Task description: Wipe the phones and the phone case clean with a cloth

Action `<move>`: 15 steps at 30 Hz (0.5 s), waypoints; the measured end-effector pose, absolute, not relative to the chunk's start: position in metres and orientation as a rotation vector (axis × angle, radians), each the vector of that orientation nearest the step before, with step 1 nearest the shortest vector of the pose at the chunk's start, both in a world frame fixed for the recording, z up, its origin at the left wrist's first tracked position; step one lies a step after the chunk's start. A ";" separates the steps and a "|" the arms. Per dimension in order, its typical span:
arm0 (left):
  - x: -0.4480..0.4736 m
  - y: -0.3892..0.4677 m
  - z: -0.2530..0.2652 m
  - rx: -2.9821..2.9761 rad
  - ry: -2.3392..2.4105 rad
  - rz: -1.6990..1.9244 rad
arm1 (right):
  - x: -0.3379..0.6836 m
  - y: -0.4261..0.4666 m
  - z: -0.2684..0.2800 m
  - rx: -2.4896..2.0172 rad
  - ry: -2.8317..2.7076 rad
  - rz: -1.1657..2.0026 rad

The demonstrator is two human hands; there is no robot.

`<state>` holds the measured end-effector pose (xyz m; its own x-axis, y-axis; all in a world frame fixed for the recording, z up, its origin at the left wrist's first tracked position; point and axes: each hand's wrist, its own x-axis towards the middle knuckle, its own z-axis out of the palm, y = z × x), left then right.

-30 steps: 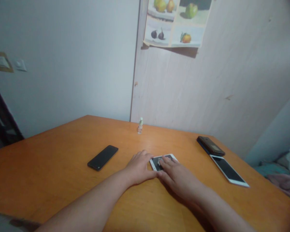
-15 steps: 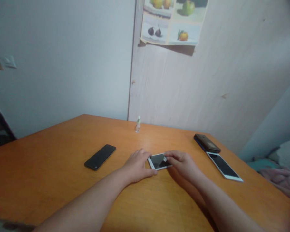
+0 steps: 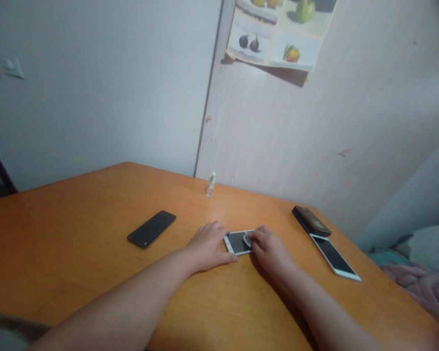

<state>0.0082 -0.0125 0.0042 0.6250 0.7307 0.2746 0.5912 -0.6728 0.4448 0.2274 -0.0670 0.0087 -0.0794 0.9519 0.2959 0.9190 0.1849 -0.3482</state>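
Note:
A white-framed smartphone lies face up on the wooden table, its screen dark. My left hand grips its left end, with the thumb at the near edge and the fingers at the far edge. Over the right end of the screen, my right hand pinches a small whitish-grey object against the glass; its exact kind is not clear. The right hand's fingers cover the phone's right end.
A black smartphone lies left of my hands. Toward the wall stands a small clear bottle. At right, a dark wallet-like case touches a larger white phone. The table ends near bedding at right.
The view has tilted slightly. My right hand has shifted a little on the phone's screen, and more of the small whitish-grey object shows. My left hand keeps its hold on the phone.

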 end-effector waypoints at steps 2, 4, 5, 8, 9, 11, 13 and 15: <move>0.008 -0.014 0.005 2.539 1.062 0.635 | 0.213 -0.075 0.014 -1.674 -2.133 0.111; 0.008 -0.014 0.006 2.545 1.063 0.635 | 0.208 -0.077 0.016 -1.651 -2.176 0.108; 0.008 -0.014 0.006 2.547 1.066 0.633 | 0.211 -0.075 0.016 -1.680 -2.162 0.088; 0.009 -0.014 0.005 2.551 1.074 0.643 | 0.229 -0.063 0.010 -1.873 -2.035 -0.041; 0.009 -0.013 0.004 2.551 1.074 0.652 | 0.234 -0.061 0.008 -1.927 -1.994 -0.091; 0.009 -0.013 0.003 2.549 1.077 0.665 | 0.236 -0.060 0.006 -1.957 -1.975 -0.158; 0.010 -0.013 0.002 2.549 1.081 0.661 | 0.226 -0.066 0.008 -1.873 -2.052 -0.141; 0.010 -0.013 0.002 2.556 1.082 0.656 | 0.209 -0.076 0.015 -1.715 -2.189 -0.032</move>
